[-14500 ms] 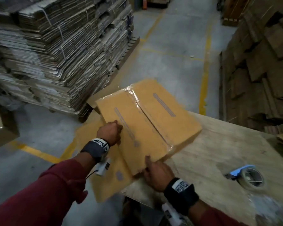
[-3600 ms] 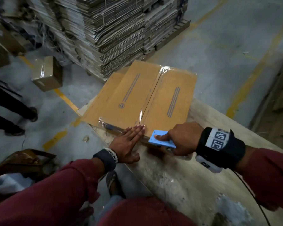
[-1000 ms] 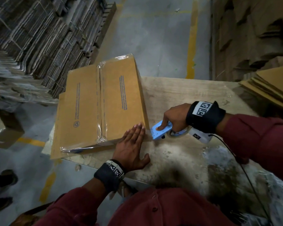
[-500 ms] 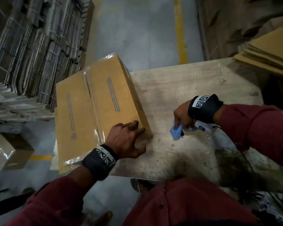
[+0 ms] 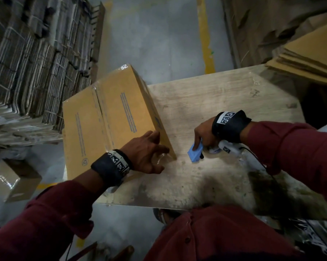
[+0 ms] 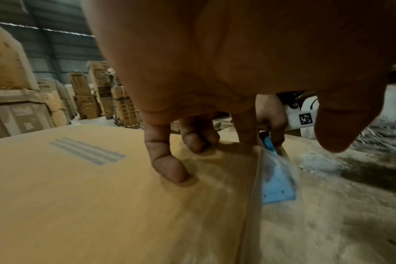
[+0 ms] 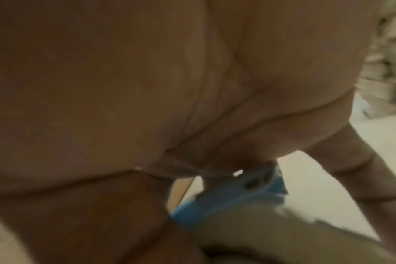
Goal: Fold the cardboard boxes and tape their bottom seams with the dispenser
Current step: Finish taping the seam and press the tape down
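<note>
One cardboard box sits bottom-up on the left part of the wooden table, centre seam already taped. Left hand presses bent fingertips on its near corner. Right hand grips one blue tape dispenser, just beside the box. Step judged: seam finished; next, clear this box and fetch a flat blank.

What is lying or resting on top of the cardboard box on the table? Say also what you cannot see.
On the cardboard box: clear tape along the centre seam and the left hand, fingertips pressing near its corner. What lies under the palm is covered.
</note>
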Tool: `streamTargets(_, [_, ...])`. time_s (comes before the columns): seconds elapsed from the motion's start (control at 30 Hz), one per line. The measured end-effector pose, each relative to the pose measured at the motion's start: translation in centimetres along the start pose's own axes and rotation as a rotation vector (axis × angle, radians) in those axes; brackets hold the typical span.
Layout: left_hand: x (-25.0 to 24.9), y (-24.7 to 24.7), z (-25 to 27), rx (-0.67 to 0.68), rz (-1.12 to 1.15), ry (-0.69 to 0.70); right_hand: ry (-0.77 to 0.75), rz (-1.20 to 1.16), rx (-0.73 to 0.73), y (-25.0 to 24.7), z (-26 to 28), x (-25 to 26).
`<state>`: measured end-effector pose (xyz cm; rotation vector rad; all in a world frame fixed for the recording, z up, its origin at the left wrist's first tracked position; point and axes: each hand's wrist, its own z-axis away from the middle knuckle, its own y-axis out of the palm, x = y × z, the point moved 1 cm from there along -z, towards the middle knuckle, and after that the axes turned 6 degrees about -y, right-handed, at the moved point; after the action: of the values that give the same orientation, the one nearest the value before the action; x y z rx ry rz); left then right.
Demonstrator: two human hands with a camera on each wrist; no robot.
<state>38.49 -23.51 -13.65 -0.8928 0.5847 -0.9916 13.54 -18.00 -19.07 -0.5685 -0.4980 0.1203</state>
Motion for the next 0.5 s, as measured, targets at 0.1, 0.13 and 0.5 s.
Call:
streamTargets(0.1, [-0.3, -0.2, -0.6, 0.050, -0.053, -0.020, -0.004, -0.051, -0.027, 0.3, -0.9, -0.3])
streamTargets(0.13, [-0.3, -0.2, -0.8, 0.065, -0.069, -0.029, 0.003, -0.067, -0.035, 0.3, -1.1, -0.4])
streamTargets(0.5, [0.1, -1.4, -0.3, 0.117, 0.179, -0.024, 0.113, -0.168, -0.346, 0.5, -1.7, -0.4])
